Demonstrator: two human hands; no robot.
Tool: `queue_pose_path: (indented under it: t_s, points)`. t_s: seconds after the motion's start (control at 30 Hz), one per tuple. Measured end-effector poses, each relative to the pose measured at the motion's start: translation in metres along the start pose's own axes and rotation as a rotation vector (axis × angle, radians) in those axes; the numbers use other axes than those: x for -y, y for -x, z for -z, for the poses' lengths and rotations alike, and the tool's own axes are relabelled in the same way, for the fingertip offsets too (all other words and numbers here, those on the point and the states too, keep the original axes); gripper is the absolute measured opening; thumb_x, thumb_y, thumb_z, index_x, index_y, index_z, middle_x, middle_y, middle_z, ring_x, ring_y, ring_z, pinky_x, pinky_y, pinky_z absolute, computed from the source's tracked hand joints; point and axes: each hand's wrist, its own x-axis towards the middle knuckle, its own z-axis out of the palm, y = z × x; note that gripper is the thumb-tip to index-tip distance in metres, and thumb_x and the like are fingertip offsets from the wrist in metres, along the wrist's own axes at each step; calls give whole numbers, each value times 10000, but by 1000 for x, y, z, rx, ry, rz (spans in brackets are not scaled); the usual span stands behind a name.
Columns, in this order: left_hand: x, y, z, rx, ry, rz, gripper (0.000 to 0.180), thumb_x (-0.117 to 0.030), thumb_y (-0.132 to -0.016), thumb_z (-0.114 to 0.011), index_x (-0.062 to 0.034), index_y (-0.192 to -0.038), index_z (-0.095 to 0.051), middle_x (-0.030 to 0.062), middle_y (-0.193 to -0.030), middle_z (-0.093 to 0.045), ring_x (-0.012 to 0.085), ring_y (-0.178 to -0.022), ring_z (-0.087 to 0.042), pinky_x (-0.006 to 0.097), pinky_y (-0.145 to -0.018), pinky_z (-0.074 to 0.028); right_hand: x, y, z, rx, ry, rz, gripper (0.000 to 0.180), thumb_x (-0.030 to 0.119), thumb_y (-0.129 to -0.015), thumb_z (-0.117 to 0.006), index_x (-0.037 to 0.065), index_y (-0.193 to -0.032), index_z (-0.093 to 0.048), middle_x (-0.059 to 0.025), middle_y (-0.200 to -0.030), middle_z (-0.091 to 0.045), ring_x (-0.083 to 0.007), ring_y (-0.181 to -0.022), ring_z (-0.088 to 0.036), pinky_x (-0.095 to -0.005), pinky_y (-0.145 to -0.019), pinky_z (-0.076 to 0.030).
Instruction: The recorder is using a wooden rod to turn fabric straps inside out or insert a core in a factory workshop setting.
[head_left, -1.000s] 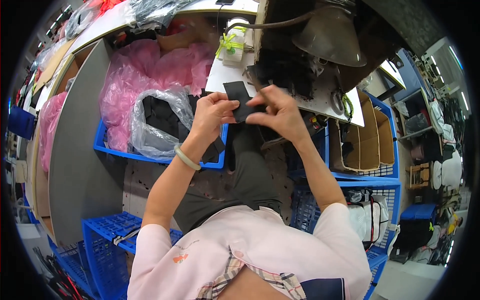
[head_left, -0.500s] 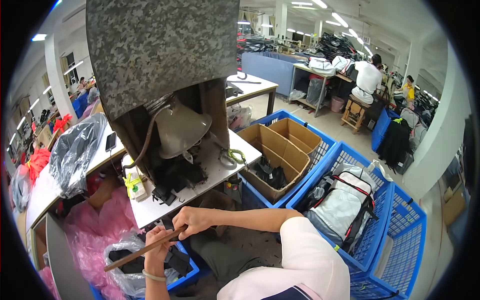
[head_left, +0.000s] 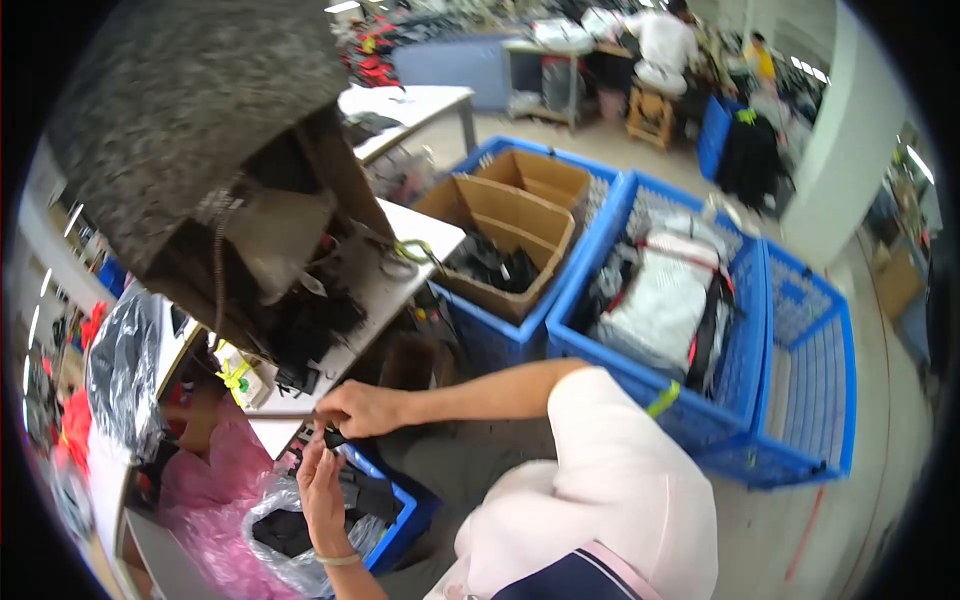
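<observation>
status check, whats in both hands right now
Left hand and right hand together pinching a small black piece. Held at white table edge, above blue crate of black parts. Nothing blocking.

White worktable (head_left: 400,285): scissors (head_left: 405,258), black fabric pcs (head_left: 310,330) on top.

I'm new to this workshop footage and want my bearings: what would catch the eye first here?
First, the large speckled grey machine head looming at upper left over a white worktable. Below it, the left hand and the right hand meet on a small black piece above a blue plastic crate of black parts. To the right stand bright blue mesh bins, one holding a brown cardboard box.
</observation>
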Motion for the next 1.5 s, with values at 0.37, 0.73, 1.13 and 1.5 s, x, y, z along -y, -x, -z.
queue_pose_path:
  t_s: [0.37, 0.73, 1.13, 1.5]
  points:
    - [2, -9, -42, -20, -47, 46, 251, -43, -878, -489, 107, -1061, -575, 79, -1017, -594, 137, -994, -530, 245, -909, -359, 0, 30, 0, -223, 132, -64, 123, 60, -637, -589, -38, -710, -570, -203, -629, -583, -340, -622, -607, -390, -550, -435]
    - [5, -6, -49, -79, -38, -81, 245, -96, -899, -514, 94, -1040, -578, 62, -999, -591, 103, -926, -532, 215, -845, -382, 9, 29, 7, 12, -223, -228, 216, 63, -690, -616, -31, -884, -608, -45, -662, -544, -119, -636, -497, -275, -612, -410]
    - [18, -10, -29, -73, 75, -30, 234, -86, -886, -536, 99, -1012, -606, 67, -937, -621, 115, -934, -545, 212, -855, -377, 17, 24, 7, -15, -140, -123, 160, 30, -655, -583, -35, -793, -627, -106, -557, -509, -175, -525, -494, -324, -543, -408]
    - [-3, 6, -76, -231, -896, -511, 494, -118, -703, -761, -4, -1125, -531, 102, -1141, -416, 176, -1001, -485, 242, -705, -459, 23, 26, -1, -390, 402, -33, 114, 63, -673, -604, 12, -755, -543, -124, -742, -566, -336, -680, -573, -415, -588, -445]
